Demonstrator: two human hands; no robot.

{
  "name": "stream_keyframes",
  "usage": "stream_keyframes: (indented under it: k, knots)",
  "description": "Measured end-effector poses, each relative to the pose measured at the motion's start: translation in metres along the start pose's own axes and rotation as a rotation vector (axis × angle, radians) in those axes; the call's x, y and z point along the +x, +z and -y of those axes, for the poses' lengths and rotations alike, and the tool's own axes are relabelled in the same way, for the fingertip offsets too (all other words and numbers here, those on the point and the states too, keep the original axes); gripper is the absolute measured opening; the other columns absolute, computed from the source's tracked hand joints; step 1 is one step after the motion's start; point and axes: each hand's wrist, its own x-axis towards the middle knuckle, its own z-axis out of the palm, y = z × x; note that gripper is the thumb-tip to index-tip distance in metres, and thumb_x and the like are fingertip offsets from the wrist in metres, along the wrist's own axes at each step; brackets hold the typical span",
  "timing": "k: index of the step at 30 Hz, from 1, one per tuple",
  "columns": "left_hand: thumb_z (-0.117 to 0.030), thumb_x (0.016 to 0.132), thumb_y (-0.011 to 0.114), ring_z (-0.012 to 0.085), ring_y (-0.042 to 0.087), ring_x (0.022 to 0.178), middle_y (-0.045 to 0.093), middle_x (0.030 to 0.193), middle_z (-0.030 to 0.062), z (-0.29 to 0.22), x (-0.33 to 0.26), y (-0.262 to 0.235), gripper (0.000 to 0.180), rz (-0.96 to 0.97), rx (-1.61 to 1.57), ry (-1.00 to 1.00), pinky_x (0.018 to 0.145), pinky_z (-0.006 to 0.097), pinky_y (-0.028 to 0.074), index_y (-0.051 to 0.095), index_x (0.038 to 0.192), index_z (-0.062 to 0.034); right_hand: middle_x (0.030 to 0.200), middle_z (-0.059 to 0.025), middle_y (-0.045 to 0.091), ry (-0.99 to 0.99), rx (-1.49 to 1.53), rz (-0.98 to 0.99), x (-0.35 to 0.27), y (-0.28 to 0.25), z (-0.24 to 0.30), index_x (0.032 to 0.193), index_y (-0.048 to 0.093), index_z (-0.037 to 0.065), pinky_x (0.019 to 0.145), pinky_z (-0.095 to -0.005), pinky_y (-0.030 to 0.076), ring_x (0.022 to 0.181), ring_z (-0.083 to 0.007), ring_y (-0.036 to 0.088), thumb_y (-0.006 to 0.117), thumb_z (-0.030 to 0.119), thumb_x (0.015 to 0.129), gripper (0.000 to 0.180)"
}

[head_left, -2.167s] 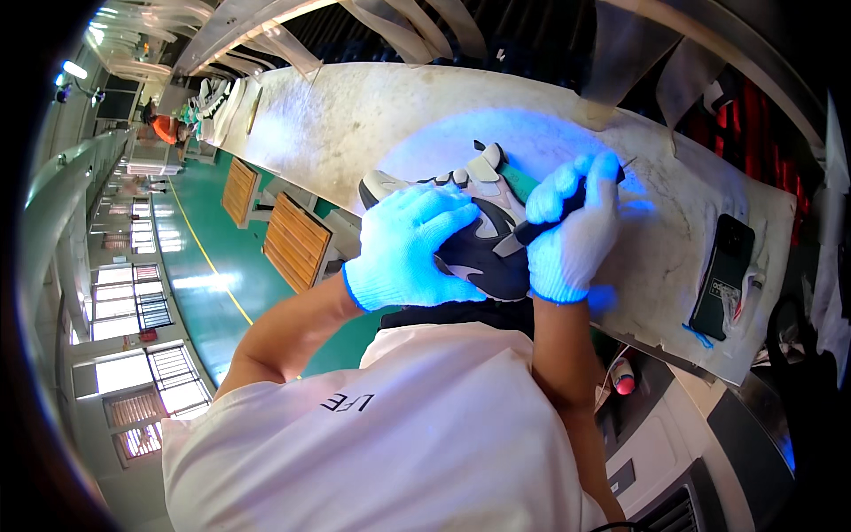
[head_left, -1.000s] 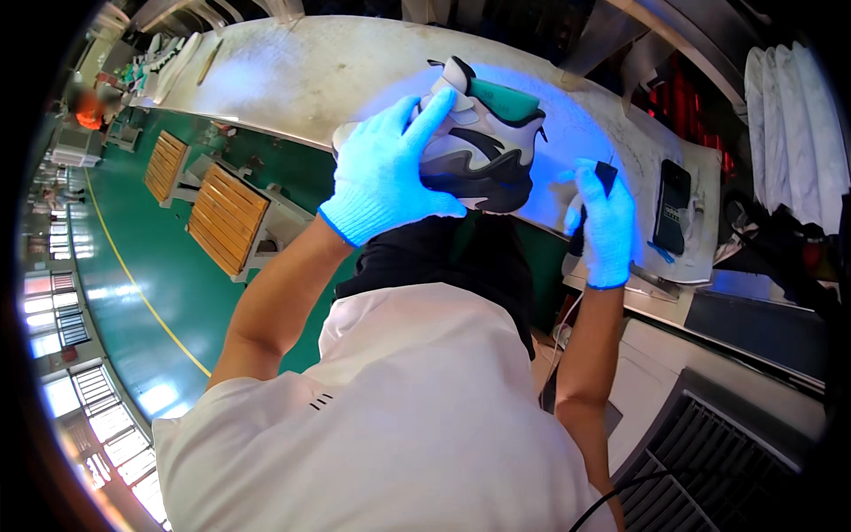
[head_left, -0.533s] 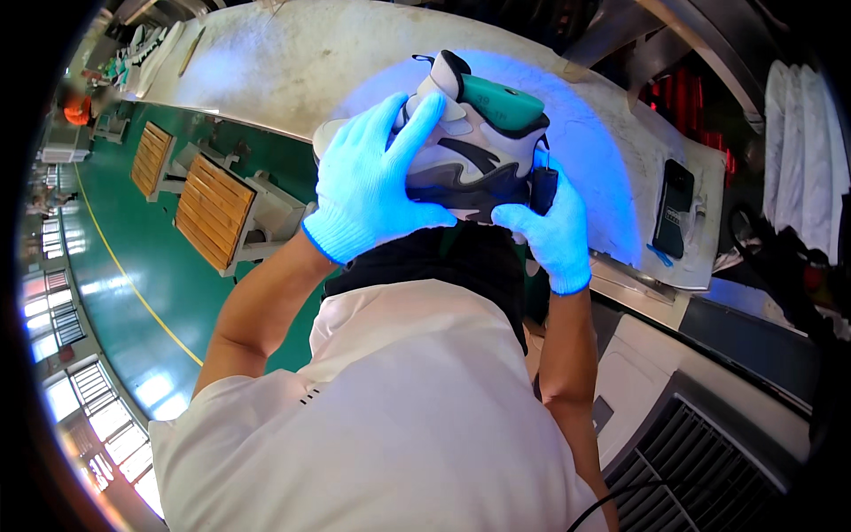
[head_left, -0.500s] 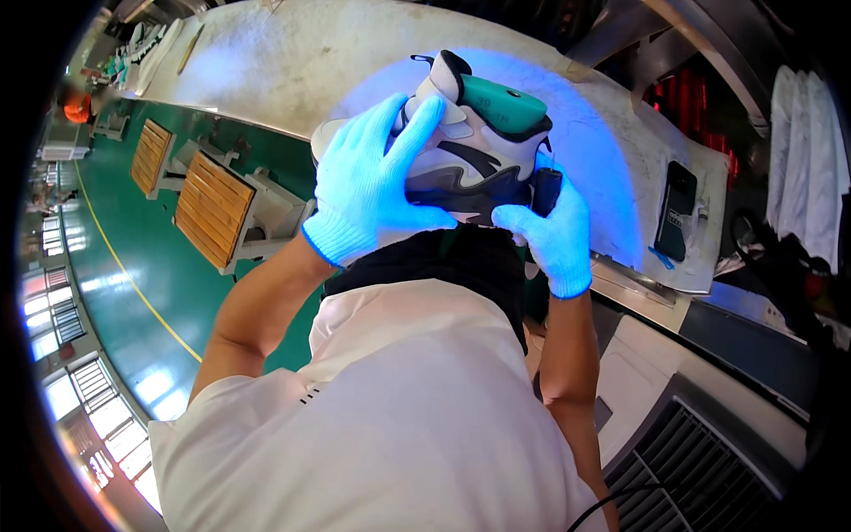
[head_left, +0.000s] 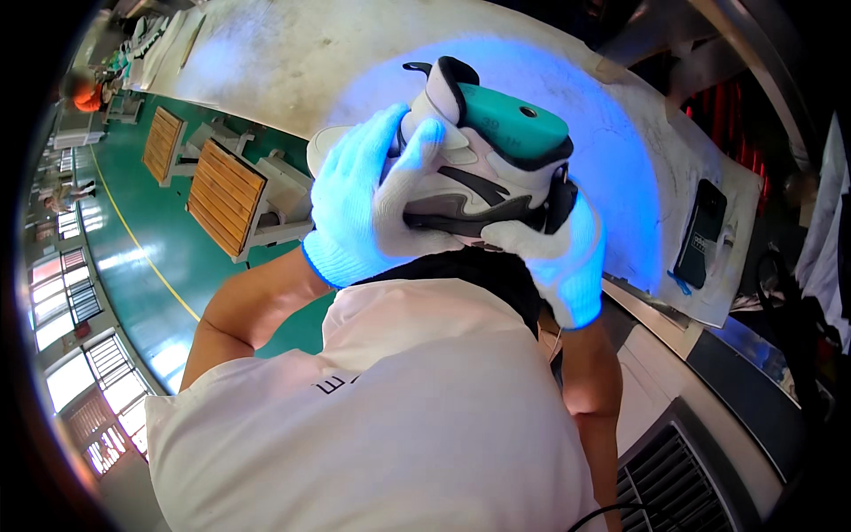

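Observation:
A white, grey and black sneaker (head_left: 477,186) is held up at the near edge of the worktable, tilted on its side. A green shoe last (head_left: 514,117) sits inside its opening. My left hand (head_left: 355,199), in a white knit glove lit blue, is wrapped round the front part, thumb underneath and fingers over the top. At the heel end, my gloved right hand (head_left: 560,257) grips the lower edge, its thumb along the sole side. A small black piece (head_left: 560,202) shows by the right fingers; whether it belongs to the shoe I cannot tell.
Blue light falls on the pale worktable (head_left: 292,62) behind the shoe. A dark phone (head_left: 700,235) lies at the table's right. Slatted wooden platforms (head_left: 226,197) stand on the green floor to the left. A black grille (head_left: 678,483) is at lower right.
The sneaker and both hands sit slightly nearer to me, and the right hand has shifted down and right. Its heel is turned a little more toward the right. Both hands keep their hold.

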Motion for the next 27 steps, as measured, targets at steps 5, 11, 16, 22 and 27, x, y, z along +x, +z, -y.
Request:
stream_keyframes:
  k: [5,11,16,22,27]
  knots:
    - [-0.045,0.051,0.105,0.0455,0.069,0.113,0.062,0.144,0.0282,0.008,-0.019,0.015,0.116,-0.107,0.013,0.045,0.098,0.053,0.058,0.065,0.154,-0.0078,0.126,-0.0148,0.078,-0.054,-0.111,-0.163,-0.005,0.022,0.015,0.139,0.064,-0.004,0.099,-0.0386,0.06,0.111,-0.0221,0.074,0.102,0.011,0.074,0.077]
    - [-0.037,0.058,0.105,0.0463,0.067,0.127,0.068,0.142,0.0241,0.01,-0.013,-0.023,0.125,0.077,0.011,0.014,0.107,0.052,0.055,0.05,0.165,-0.0054,0.132,-0.0196,0.079,0.073,-0.119,-0.143,-0.003,0.015,0.006,0.145,0.059,-0.008,0.104,-0.0377,0.06,0.115,-0.0222,0.076,0.104,0.024,0.078,0.087]
    - [-0.037,0.065,0.103,0.0455,0.066,0.131,0.069,0.141,0.0209,0.039,-0.024,-0.051,0.112,0.186,-0.078,-0.121,0.114,0.053,0.053,0.055,0.161,-0.0068,0.132,-0.0199,0.079,0.001,-0.171,-0.143,-0.003,0.014,0.005,0.145,0.058,-0.007,0.104,-0.0378,0.06,0.116,-0.0231,0.077,0.104,0.026,0.077,0.089]
    - [-0.043,0.064,0.102,0.0429,0.064,0.135,0.07,0.145,0.0185,0.018,-0.013,-0.037,0.108,0.129,0.06,-0.209,0.121,0.055,0.046,0.059,0.156,-0.0079,0.135,-0.0243,0.076,-0.009,-0.414,-0.258,-0.013,0.039,0.025,0.158,0.047,-0.007,0.106,-0.0425,0.06,0.121,-0.0338,0.077,0.107,0.035,0.071,0.114]
    - [-0.041,0.06,0.1,0.0405,0.068,0.129,0.073,0.139,0.0172,0.015,-0.016,-0.03,0.101,0.063,-0.017,-0.205,0.118,0.053,0.047,0.066,0.15,-0.0077,0.143,-0.0266,0.071,-0.041,-0.524,-0.302,-0.017,0.048,0.025,0.166,0.037,-0.004,0.108,-0.047,0.059,0.128,-0.0408,0.073,0.108,0.042,0.068,0.129]
